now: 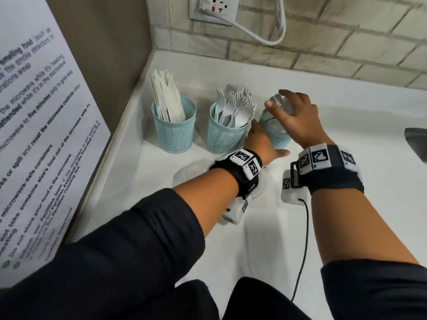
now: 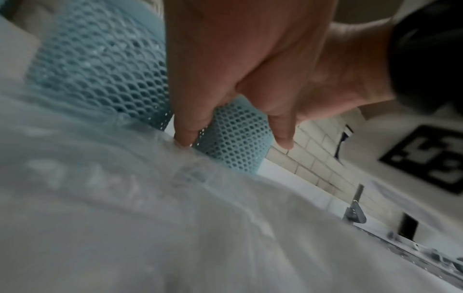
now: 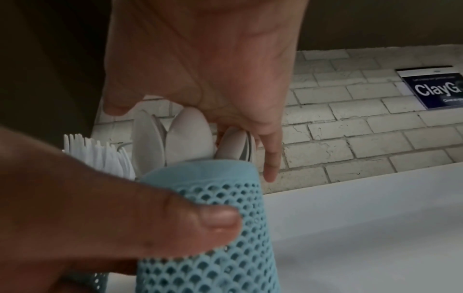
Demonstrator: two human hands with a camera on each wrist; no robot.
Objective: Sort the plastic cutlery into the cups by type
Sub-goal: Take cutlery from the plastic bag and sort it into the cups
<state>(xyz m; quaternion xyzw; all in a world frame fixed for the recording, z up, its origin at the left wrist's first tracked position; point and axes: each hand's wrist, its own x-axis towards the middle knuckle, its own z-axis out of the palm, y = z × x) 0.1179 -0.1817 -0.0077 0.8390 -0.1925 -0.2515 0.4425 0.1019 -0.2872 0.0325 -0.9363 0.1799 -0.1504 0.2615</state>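
Note:
Three light blue mesh cups stand in a row on the white counter (image 1: 346, 139). The left cup (image 1: 173, 132) holds knives (image 1: 166, 98), and the middle cup (image 1: 221, 137) holds forks (image 1: 233, 105). The right cup (image 1: 277, 140) holds spoons (image 1: 278, 100). My left hand (image 1: 261, 142) grips the spoon cup (image 3: 220, 237) low on its side, its thumb (image 3: 213, 218) pressed on the mesh. My right hand (image 1: 293, 116) hovers over that cup with its fingers spread, touching the spoon bowls (image 3: 188, 134). The fork cup (image 2: 95, 69) stands close beside my left hand (image 2: 238, 59).
A grey side wall with a printed notice (image 1: 34, 135) borders the counter on the left. The tiled back wall carries a socket (image 1: 212, 8) with a white cord. A dark sink edge (image 1: 416, 139) and a faucet (image 2: 355, 210) lie to the right. Bare counter lies in front of the cups.

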